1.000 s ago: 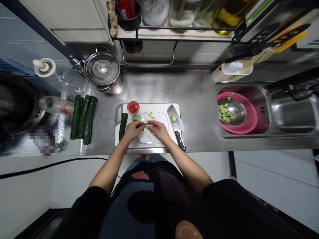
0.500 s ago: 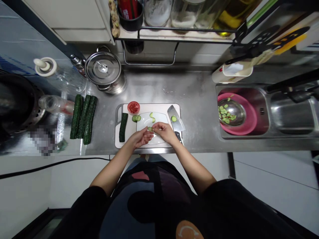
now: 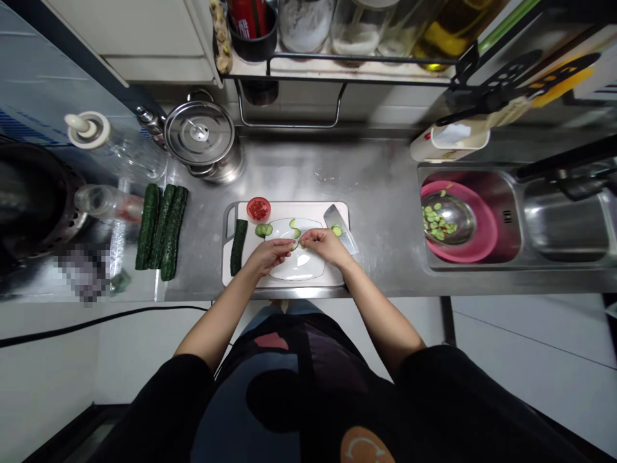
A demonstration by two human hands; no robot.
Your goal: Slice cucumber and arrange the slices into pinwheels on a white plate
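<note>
Over a white plate [image 3: 308, 269], my left hand [image 3: 270, 255] and my right hand [image 3: 325, 245] pinch a thin cucumber slice [image 3: 295, 245] between their fingertips. Curved cucumber slices [image 3: 294, 226] lie at the plate's far side. The plate rests on a white cutting board [image 3: 289, 207]. A few overlapping cucumber slices [image 3: 263, 230] sit at the plate's left rim. Farther left on the board is a cut length of dark green cucumber [image 3: 238, 247]. On the right, a cleaver [image 3: 348, 241] carries one slice on its blade; its handle is hidden by my right arm.
A small red bowl [image 3: 259, 209] of chopped red pieces stands at the board's far edge. Whole cucumbers [image 3: 168, 235] lie to the left, near a lidded steel pot [image 3: 198, 135]. In the sink on the right, a pink basin [image 3: 488, 222] holds a metal bowl with slices.
My hands have drawn slightly apart at the fingertips, with the slice now stretched between them. My right hand has shifted a little right, covering the cleaver's handle.
</note>
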